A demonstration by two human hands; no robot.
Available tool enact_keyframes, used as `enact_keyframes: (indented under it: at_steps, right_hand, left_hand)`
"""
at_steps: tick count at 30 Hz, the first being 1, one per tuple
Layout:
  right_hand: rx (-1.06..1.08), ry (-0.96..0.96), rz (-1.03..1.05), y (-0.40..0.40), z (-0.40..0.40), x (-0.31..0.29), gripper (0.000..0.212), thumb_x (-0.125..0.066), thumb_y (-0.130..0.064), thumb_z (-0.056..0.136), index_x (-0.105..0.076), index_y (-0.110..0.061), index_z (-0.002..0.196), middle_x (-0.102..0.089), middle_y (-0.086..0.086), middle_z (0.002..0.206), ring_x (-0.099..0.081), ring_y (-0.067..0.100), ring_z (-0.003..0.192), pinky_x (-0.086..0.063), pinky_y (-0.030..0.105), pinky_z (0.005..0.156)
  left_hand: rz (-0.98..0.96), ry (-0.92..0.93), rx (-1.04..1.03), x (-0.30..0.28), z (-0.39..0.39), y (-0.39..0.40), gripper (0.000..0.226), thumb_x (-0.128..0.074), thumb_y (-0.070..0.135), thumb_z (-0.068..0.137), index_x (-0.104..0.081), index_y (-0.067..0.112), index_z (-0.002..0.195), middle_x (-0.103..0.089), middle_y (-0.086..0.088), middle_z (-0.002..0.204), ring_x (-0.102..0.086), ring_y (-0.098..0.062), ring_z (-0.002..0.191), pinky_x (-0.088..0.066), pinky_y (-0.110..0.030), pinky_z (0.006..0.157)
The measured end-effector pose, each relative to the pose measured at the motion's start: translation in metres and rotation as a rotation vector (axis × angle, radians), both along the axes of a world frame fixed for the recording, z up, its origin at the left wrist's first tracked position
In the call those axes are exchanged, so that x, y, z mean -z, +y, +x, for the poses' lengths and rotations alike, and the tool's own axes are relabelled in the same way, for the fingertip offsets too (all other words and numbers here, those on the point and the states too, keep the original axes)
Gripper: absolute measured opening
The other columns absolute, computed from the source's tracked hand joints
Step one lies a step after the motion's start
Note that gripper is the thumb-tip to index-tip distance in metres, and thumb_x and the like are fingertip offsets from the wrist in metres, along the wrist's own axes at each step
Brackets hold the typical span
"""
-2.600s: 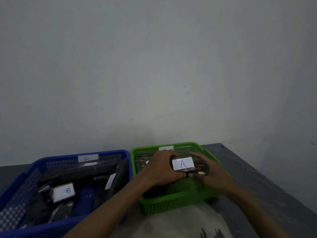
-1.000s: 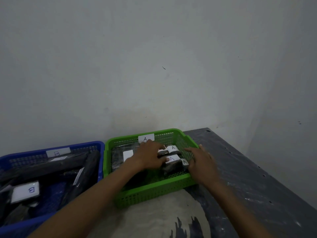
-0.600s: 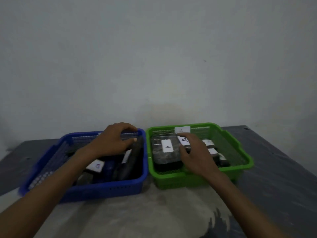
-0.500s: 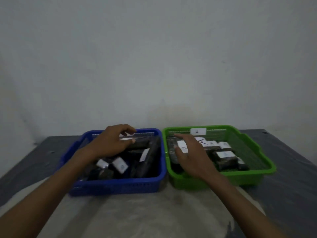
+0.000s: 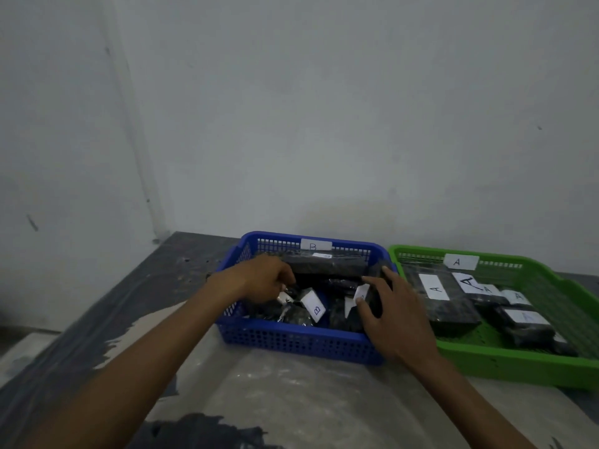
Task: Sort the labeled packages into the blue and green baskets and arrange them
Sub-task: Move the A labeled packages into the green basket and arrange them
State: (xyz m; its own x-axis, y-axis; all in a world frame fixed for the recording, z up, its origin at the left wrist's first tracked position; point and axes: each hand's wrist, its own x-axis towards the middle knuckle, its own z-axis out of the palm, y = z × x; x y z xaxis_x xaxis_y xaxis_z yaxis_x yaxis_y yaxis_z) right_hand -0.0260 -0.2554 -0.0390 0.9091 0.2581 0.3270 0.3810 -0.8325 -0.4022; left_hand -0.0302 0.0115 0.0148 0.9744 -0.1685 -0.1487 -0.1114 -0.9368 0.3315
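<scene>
The blue basket (image 5: 291,338), tagged B on its back rim, stands in the middle and holds several black packages, one with a white B label (image 5: 316,307). To its right, the green basket (image 5: 502,364), tagged A, holds black packages with A labels (image 5: 436,288) lying flat. My left hand (image 5: 259,280) reaches into the blue basket's left side, fingers curled down around a small black package (image 5: 287,299). My right hand (image 5: 385,312) lies with straight, spread fingers on a long black package (image 5: 376,286) along the blue basket's right wall.
Both baskets sit side by side on a dark grey table (image 5: 291,400) with a worn pale patch in front. A white wall (image 5: 324,124) rises right behind them, with a corner at the left. The table's left edge runs diagonally at the lower left.
My right hand has left the green basket and come over onto the long package in the blue basket. My left hand has dropped deeper into the blue basket. The view has swung left.
</scene>
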Motion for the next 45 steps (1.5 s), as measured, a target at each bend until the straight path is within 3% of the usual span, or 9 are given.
enact_keyframes:
  at_steps: [4,10,16,21,27,31,35,42,45]
  right_hand:
    - [0.005,-0.025,-0.069,0.002,-0.002,-0.001,0.046,-0.042,-0.048,0.095,-0.041,-0.036,0.139,-0.018,0.001,0.159,-0.011,0.023,0.147,-0.013,0.049,0.120]
    - [-0.172,-0.142,-0.282,0.012,-0.002,-0.008,0.039,-0.031,-0.039,0.100,-0.046,-0.036,0.136,-0.022,-0.009,0.158,0.004,0.017,0.149,0.018,0.043,0.117]
    - [-0.310,0.070,-0.197,0.015,0.003,-0.012,0.037,-0.031,-0.040,0.101,-0.049,-0.033,0.134,-0.043,-0.010,0.147,-0.018,0.010,0.145,0.000,0.039,0.121]
    - [-0.306,0.067,-0.167,0.013,0.003,-0.009,0.037,-0.034,-0.044,0.100,-0.050,-0.034,0.131,-0.050,-0.010,0.140,-0.027,0.009,0.141,-0.002,0.038,0.121]
    - [-0.268,-0.007,-0.083,0.011,0.006,-0.003,0.038,-0.044,-0.045,0.095,-0.050,-0.035,0.131,-0.054,-0.009,0.133,-0.039,0.008,0.131,-0.012,0.031,0.117]
    - [-0.252,-0.045,0.176,0.011,0.004,-0.004,0.037,-0.058,-0.038,0.090,-0.053,-0.034,0.127,-0.059,-0.013,0.123,-0.050,0.002,0.113,-0.042,0.023,0.099]
    - [-0.285,0.008,0.502,0.015,0.001,-0.017,0.032,-0.064,-0.032,0.090,-0.057,-0.034,0.121,-0.065,-0.019,0.109,-0.060,-0.005,0.098,-0.044,0.005,0.074]
    - [-0.326,0.236,0.784,-0.003,-0.007,-0.043,0.027,-0.068,-0.027,0.089,-0.067,-0.022,0.116,-0.075,-0.001,0.093,-0.071,0.012,0.084,-0.059,0.028,0.073]
    - [-0.285,0.321,0.791,-0.036,-0.009,-0.050,0.024,-0.071,-0.029,0.086,-0.068,-0.028,0.110,-0.076,0.001,0.090,-0.072,0.017,0.077,-0.057,0.025,0.063]
  left_hand:
    - [0.157,0.033,-0.017,-0.001,0.015,0.005,0.039,-0.065,0.014,0.089,-0.059,0.019,0.128,-0.061,-0.001,0.129,-0.058,-0.019,0.115,-0.048,-0.037,0.099]
    - [0.167,0.029,-0.063,0.008,0.029,0.002,0.036,-0.079,0.020,0.078,-0.064,0.016,0.110,-0.063,-0.002,0.116,-0.060,-0.021,0.103,-0.050,-0.031,0.088]
    - [0.223,-0.060,0.005,0.016,0.032,-0.001,0.014,-0.070,0.011,0.083,-0.065,0.022,0.090,-0.064,0.004,0.095,-0.058,-0.013,0.083,-0.045,-0.024,0.071]
    - [0.173,0.007,0.061,0.011,0.031,-0.004,0.019,-0.067,0.010,0.084,-0.071,0.023,0.097,-0.060,0.014,0.081,-0.061,-0.010,0.085,-0.049,-0.025,0.075]
    - [0.079,-0.003,0.063,0.003,0.027,0.001,0.016,-0.075,0.025,0.081,-0.071,0.022,0.095,-0.069,0.008,0.093,-0.064,-0.010,0.089,-0.054,-0.030,0.082]
    - [-0.058,-0.210,0.033,-0.024,0.016,0.011,0.014,-0.074,0.024,0.081,-0.072,0.026,0.095,-0.071,0.008,0.091,-0.065,-0.001,0.081,-0.053,-0.018,0.074]
    - [-0.233,-0.314,0.074,-0.048,-0.001,0.001,0.019,-0.071,0.031,0.085,-0.071,0.029,0.104,-0.071,0.013,0.093,-0.064,0.005,0.085,-0.044,-0.008,0.070]
    - [-0.448,-0.395,0.150,-0.051,-0.004,-0.064,0.015,-0.069,0.034,0.087,-0.074,0.031,0.100,-0.073,0.017,0.088,-0.066,0.005,0.082,-0.051,-0.013,0.072]
    - [-0.561,-0.417,0.146,-0.045,0.006,-0.101,0.010,-0.069,0.037,0.085,-0.075,0.032,0.091,-0.073,0.016,0.081,-0.066,0.004,0.077,-0.052,-0.013,0.067]
